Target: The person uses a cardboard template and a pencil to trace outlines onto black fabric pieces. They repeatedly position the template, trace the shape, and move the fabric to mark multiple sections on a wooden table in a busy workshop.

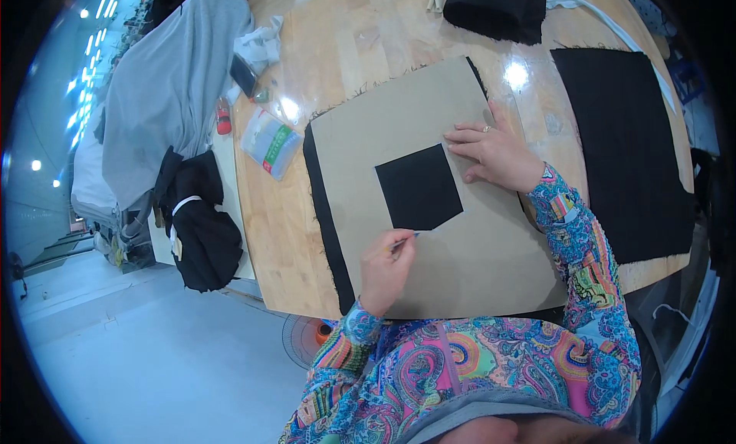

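Observation:
A large beige pattern sheet (452, 271) lies over black fabric (326, 206), whose frayed edges show along its left and top sides. In the middle of the sheet is a black pocket-shaped area (422, 185); I cannot tell whether it is a cut-out or a piece laid on top. My left hand (383, 269) grips a thin pencil-like marker (400, 243), its tip at the area's lower edge. Resting with fingers spread on the sheet, my right hand (494, 154) lies just beside the area's upper right side.
Another black fabric panel (625, 153) lies at the right on the wooden table (276, 245). Folded black cloth (494, 11) sits at the back. A plastic packet (271, 144), a phone (244, 76) and a small red object (223, 118) stand left, near grey cloth (180, 91) and a black bundle (203, 237).

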Motion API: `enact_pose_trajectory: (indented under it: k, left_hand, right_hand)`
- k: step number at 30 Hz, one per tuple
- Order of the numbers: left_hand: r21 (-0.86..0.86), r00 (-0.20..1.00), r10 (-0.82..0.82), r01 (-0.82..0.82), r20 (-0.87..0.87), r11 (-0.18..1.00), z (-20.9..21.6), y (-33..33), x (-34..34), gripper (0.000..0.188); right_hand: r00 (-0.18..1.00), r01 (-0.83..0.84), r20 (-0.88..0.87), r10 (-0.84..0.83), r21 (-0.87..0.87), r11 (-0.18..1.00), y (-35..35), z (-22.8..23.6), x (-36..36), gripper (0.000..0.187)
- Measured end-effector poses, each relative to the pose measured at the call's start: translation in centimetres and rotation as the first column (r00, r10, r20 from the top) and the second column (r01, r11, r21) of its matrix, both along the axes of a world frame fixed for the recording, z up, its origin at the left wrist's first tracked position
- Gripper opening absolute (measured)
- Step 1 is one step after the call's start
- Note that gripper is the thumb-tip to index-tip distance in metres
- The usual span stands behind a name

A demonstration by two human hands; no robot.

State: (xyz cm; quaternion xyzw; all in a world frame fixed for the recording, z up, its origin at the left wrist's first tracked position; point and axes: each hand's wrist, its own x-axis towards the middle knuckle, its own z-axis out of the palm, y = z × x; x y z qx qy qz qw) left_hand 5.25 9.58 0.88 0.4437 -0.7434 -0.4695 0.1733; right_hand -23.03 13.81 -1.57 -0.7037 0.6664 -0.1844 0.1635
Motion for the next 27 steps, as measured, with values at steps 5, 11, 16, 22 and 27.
enact_pose_trajectory:
  k: [5, 11, 16, 22, 27]
  left_hand:
    - [-0.1, 0.998, -0.068, 0.066, -0.017, 0.993, -0.1, 0.7, -1.2, 0.01]
    - [-0.168, 0.99, -0.136, 0.138, 0.024, 0.976, 0.2, 0.6, -1.6, 0.01]
    - [-0.177, 0.99, -0.138, 0.143, 0.037, 0.974, 0.0, 0.6, -1.8, 0.01]
    - [-0.194, 0.988, -0.143, 0.15, 0.05, 0.969, 0.4, 0.6, -2.0, 0.01]
    - [-0.201, 0.992, -0.109, 0.119, 0.061, 0.972, 0.1, 0.5, -1.7, 0.01]
  right_hand:
    - [1.0, -0.004, 0.013, 0.004, -0.012, 1.0, 0.0, -0.1, 0.0, 0.052]
    - [1.0, -0.002, 0.016, 0.002, -0.006, 1.0, 0.0, -0.4, -0.1, 0.05]
    - [1.0, -0.001, 0.011, 0.001, -0.007, 1.0, 0.1, -0.4, -0.1, 0.05]
    - [1.0, -0.001, 0.005, 0.001, 0.008, 1.0, -0.1, -0.2, 0.0, 0.053]
    - [1.0, -0.002, 0.007, 0.002, 0.002, 1.0, 0.0, -0.2, 0.0, 0.053]
